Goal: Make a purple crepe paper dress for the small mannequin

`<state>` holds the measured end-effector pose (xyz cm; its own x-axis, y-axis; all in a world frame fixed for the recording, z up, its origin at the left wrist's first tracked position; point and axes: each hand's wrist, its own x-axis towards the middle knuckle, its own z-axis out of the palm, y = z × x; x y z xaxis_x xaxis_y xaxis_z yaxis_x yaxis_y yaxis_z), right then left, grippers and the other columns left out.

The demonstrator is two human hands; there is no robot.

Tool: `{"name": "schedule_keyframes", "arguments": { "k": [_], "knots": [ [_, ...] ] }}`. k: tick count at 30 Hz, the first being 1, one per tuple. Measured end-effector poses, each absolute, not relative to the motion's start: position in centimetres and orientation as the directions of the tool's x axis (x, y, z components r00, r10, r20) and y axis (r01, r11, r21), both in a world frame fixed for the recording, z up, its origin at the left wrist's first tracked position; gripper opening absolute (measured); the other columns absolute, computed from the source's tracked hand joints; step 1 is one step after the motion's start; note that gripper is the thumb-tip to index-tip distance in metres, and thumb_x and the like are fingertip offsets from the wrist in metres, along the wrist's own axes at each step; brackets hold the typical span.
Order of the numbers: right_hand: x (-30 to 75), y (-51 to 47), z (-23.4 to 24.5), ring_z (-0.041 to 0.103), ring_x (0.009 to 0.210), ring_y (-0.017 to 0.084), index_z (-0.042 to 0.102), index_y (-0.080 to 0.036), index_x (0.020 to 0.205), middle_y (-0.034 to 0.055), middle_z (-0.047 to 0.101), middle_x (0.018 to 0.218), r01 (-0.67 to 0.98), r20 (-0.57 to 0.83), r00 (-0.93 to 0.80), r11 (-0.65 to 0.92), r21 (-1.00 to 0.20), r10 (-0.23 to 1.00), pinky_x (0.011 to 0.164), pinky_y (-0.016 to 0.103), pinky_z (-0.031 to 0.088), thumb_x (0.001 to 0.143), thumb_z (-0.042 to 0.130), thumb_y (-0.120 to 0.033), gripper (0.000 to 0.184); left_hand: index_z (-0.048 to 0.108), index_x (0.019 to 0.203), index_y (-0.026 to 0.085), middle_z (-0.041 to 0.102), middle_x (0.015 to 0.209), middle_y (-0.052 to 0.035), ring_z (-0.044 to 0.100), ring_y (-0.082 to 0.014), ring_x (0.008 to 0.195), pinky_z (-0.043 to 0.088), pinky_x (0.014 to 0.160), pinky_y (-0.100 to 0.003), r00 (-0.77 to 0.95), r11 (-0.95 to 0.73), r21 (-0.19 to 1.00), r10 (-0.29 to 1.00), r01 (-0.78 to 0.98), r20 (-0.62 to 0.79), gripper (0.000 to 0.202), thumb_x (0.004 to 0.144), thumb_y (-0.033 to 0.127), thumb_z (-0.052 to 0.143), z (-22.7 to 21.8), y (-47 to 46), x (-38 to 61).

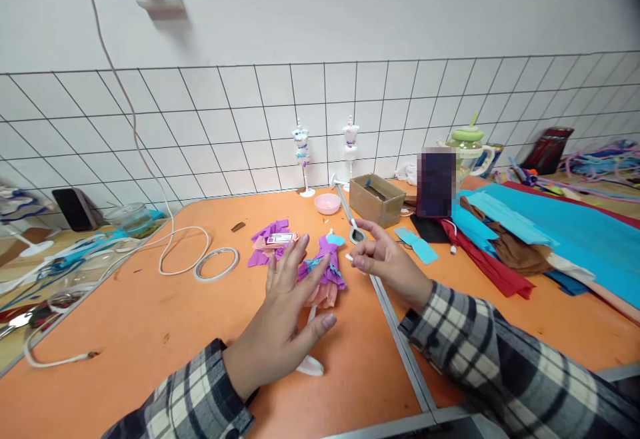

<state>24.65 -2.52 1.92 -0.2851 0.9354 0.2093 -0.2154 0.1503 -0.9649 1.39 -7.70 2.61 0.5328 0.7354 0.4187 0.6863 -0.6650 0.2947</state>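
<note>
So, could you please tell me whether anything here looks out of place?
Possibly two things: a white cable end lies unplugged on the orange table at left, and a white stand beside the cardboard box seems tipped, unlike the upright mannequins.

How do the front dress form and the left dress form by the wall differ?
The front dress form wears purple and peach material; the left dress form shows a white torso with blue trimmings. The left hand partly hides the front form, not the left form. Both have white bases.
</note>
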Motion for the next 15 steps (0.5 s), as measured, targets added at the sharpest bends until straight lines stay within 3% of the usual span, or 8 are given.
{"name": "schedule_keyframes", "arguments": {
  "k": [4,7,9,15],
  "knots": [
    [29.0,0.6,1.1,0.056,0.07,0.014,0.039,-0.02,0.126,-0.0036,0.059,0.077,0.284,0.074,-0.401,0.201,-0.938,0.913,0.068,0.028,0.041,0.078,0.064,-0.025,0.054,0.037,0.148,0.031,0.006,0.164,-0.0071,0.009,-0.0355,0.149,0.017,0.117,-0.063,0.418,-0.603,0.336,0.77,0.724,0.481,0.054,0.096,0.038,0.051,2.7,-7.0,0.6],
    [30.6,1.7,0.2,0.058,0.075,0.016,0.044,-0.016,0.123,-0.0008,0.06,0.079,0.648,-0.063,-0.375,0.213,-0.731,0.925,0.069,0.028,0.041,0.083,0.053,-0.023,0.042,0.046,0.141,0.029,0.012,0.162,-0.0078,0.012,-0.035,0.149,0.022,0.116,-0.06,0.397,-0.592,0.365,0.781,0.719,0.483,0.047,0.095,0.039,0.052,2.8,-6.5,0.3],
    [30.7,1.9,-0.2,0.058,0.076,0.018,0.047,-0.015,0.121,0.0007,0.062,0.079,0.758,-0.097,-0.341,0.213,-0.617,0.935,0.068,0.028,0.039,0.081,0.054,-0.022,0.041,0.047,0.139,0.029,0.017,0.16,-0.0084,0.014,-0.0347,0.148,0.022,0.116,-0.061,0.412,-0.604,0.356,0.772,0.713,0.483,0.045,0.095,0.039,0.052,2.8,-6.5,0.3],
    [29.6,1.5,-0.6,0.059,0.078,0.02,0.046,-0.015,0.125,0.0022,0.066,0.081,0.832,-0.072,-0.308,0.233,-0.503,0.949,0.068,0.029,0.036,0.077,0.057,-0.018,0.049,0.045,0.139,0.031,0.027,0.155,-0.0081,0.02,-0.0323,0.146,0.02,0.116,-0.062,0.399,-0.605,0.361,0.767,0.709,0.502,0.044,0.096,0.04,0.049,3.0,-6.8,0.5]
  ]
}}
